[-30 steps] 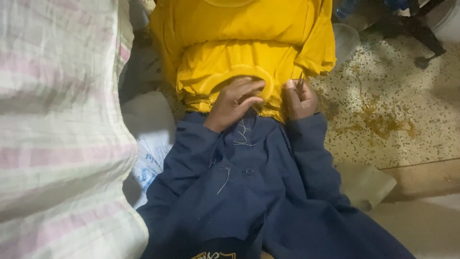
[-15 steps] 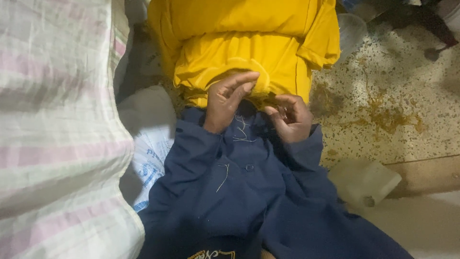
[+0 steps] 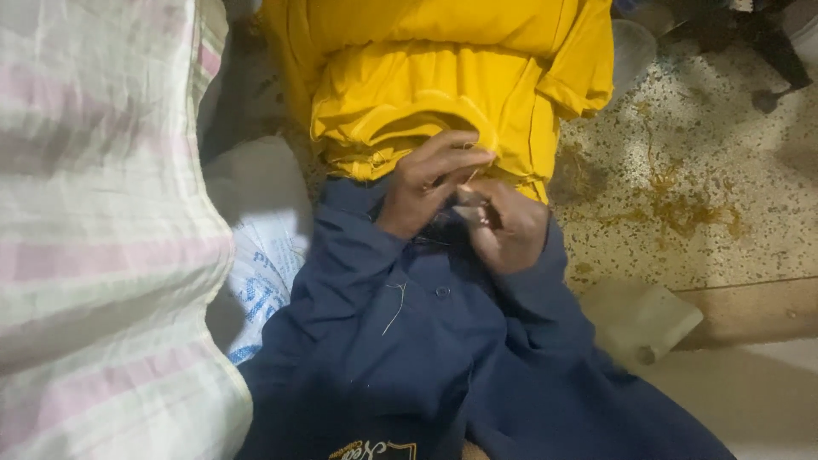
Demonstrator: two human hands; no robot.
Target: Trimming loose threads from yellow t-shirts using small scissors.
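Observation:
A stack of folded yellow garments lies on the floor ahead of me, its ribbed collar edge facing me. My left hand rests at that collar, with fingertips pinched on a thin pale thread. My right hand sits just right of it, touching it, closed around a small metal cutting tool whose tip points at the thread. Both arms are in dark blue sleeves. A loose thread lies on the blue cloth in my lap.
A large pink-and-white striped woven sack fills the left side. A white printed bag lies beside it. Speckled, stained floor spreads to the right, with a pale crumpled piece on it and dark stand legs at top right.
My right hand has moved left from the garment's right edge to meet my left hand. My left fingers have lifted off the collar and pinched together on the thread.

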